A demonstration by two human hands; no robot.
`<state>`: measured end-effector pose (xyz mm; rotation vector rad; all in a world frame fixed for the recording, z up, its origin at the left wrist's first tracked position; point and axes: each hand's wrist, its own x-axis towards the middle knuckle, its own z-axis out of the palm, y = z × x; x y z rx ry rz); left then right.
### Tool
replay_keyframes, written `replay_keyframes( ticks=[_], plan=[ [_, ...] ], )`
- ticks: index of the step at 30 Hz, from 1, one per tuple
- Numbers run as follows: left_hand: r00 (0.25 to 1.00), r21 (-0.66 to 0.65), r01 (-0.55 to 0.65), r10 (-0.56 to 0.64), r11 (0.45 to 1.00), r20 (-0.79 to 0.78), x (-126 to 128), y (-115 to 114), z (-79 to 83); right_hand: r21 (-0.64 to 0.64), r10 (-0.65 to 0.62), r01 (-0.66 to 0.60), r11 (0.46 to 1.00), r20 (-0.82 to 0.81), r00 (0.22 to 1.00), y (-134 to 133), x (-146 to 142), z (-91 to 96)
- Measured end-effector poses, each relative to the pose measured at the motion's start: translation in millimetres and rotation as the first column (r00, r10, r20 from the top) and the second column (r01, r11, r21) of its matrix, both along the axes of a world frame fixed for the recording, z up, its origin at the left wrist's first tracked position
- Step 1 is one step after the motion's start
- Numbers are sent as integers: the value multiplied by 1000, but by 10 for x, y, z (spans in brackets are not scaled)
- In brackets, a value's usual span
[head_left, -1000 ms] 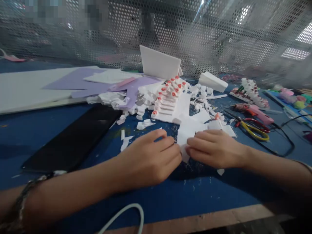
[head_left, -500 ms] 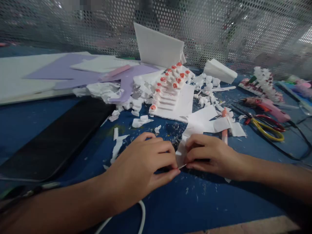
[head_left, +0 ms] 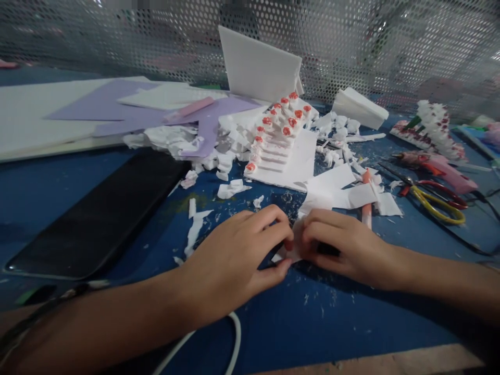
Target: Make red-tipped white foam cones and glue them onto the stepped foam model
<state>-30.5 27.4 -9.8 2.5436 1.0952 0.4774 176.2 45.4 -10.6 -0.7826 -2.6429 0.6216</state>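
Note:
My left hand and my right hand meet fingertip to fingertip over a small piece of white paper on the blue table. Both hands are closed, pinching that paper from either side; most of it is hidden under the fingers. Just beyond the hands lie loose white paper sheets and a pink pen. Further back stands a white foam stair model with red-topped pieces on its steps.
A black phone lies at the left, a white cable near the front edge. Purple and white sheets cover the back left. Yellow-handled scissors, a pink glue gun and black cord sit right. Perforated metal screen stands behind.
The paper piece has shrunk between my fingers as both hands closed in on it; the view has shifted down and slightly left.

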Motion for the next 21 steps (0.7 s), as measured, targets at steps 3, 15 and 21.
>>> replay_keyframes(
  ticks=[3,15,21],
  plan=[
    [999,-15,31,-31,999,-18,-14,27,22,37,87,-87,996,2,996,4,8,7],
    [993,41,113,-112,993,-38,-61,51,-1,505,150,-169,846,79,986,15,17,48],
    [978,269,210,-203,940,-53,-48,40,-66,491,175,-227,841,151,973,48,72,59]
  ],
)
